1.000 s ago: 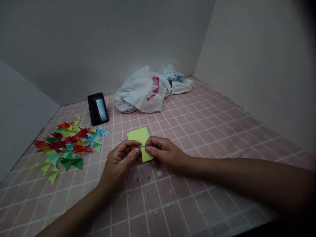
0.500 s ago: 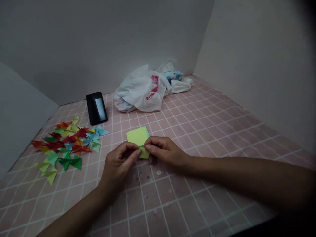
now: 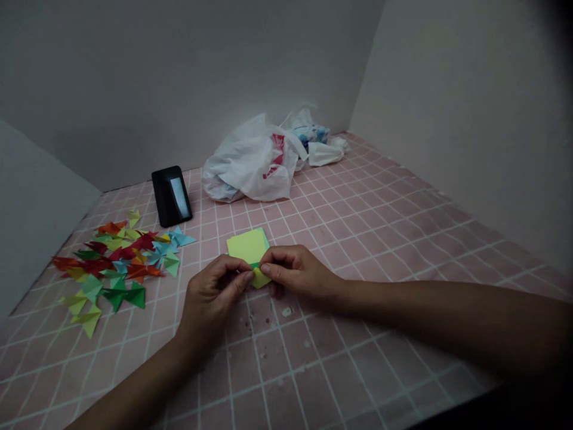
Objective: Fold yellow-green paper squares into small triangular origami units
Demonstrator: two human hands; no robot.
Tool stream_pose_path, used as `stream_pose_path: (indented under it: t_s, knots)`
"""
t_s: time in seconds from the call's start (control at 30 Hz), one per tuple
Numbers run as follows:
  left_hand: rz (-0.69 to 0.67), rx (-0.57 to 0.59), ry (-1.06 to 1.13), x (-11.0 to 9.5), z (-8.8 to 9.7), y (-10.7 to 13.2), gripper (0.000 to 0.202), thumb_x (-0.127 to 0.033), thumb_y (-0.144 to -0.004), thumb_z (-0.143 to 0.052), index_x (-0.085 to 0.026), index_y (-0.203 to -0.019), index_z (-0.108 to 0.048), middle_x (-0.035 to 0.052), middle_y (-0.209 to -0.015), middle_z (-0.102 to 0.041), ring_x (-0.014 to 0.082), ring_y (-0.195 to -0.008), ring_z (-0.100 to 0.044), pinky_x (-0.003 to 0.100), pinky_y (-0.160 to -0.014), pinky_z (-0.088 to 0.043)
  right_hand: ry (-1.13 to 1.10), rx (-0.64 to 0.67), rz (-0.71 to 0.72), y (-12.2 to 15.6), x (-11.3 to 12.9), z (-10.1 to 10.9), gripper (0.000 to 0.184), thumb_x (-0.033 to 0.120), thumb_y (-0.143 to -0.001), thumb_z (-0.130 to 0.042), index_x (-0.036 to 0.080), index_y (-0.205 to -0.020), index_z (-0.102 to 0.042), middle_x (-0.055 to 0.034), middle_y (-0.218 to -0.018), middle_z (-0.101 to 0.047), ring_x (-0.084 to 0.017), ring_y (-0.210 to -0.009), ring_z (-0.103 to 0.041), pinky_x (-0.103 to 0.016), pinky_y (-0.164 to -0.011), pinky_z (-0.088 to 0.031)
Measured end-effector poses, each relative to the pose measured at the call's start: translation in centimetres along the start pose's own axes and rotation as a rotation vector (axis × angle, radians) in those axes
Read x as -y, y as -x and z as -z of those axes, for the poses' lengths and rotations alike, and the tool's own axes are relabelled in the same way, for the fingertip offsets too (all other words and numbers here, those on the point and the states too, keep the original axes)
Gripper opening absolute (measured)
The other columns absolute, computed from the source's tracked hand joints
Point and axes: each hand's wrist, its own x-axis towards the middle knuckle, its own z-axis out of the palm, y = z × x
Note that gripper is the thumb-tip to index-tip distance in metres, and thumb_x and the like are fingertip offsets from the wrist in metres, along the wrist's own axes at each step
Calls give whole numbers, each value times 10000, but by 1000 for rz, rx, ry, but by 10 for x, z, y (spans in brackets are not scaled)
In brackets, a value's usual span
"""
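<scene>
A small yellow folded paper [image 3: 259, 278] is pinched between both hands, its lower end coming to a blunt point. My left hand [image 3: 219, 283] grips its left side between thumb and forefinger. On the other side my right hand [image 3: 298, 272] closes thumb and fingers on the right edge, hiding part of it. Just beyond the fingers lies a stack of square paper sheets [image 3: 246, 245], yellow on top with green showing along the edges. To the left, several folded paper shapes [image 3: 119, 260] in red, orange, yellow, green and blue are spread in a loose pile.
A black phone-like device [image 3: 172, 196] lies behind the paper shapes. White plastic bags [image 3: 255, 158] are heaped against the back wall. Pale scraps [image 3: 287, 312] dot the pink tiled surface [image 3: 380, 215] near my hands. Walls enclose the left, back and right.
The yellow paper's lower edge has gone from fairly straight to pointed as my fingers work it. Both hands stay close to the same place; the view has shifted slightly.
</scene>
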Motion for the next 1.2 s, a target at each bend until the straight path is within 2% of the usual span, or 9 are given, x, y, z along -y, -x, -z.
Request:
stream_pose_path:
  t_s: [0.5,0.67,0.97,1.2]
  knots:
    - [-113,48,-112,2,3,-1,52,-196,-866,-648,-209,-820,-669,-6,-778,-639,144,-705,-588,258,-637,-437,70,-36,8,-1,2,-1,151,212,-855,-572,165,-712,-590,39,-540,-552,-76,-477,-513,-195,-472,-393]
    - [-149,63,-137,2,4,-2,68,-177,-866,-641,-211,-810,-658,-11,-783,-632,139,-708,-576,254,-640,-428,-5,-32,-30,-1,1,-2,166,231,-846,-566,164,-696,-586,38,-528,-568,-79,-458,-525,-190,-455,-413]
    - [-148,98,-143,1,3,-2,69,-193,-872,-634,-207,-806,-650,-3,-774,-630,146,-708,-585,271,-650,-433,-35,2,-72,-2,0,-2,162,190,-878,-544,165,-722,-579,41,-520,-572,-73,-425,-522,-177,-419,-421]
    - [-163,101,-177,1,4,-5,69,-174,-874,-633,-205,-813,-645,-16,-763,-627,131,-689,-575,256,-630,-422,6,17,-29,-1,-2,-1,155,188,-895,-551,159,-749,-592,39,-543,-574,-74,-459,-536,-183,-452,-435]
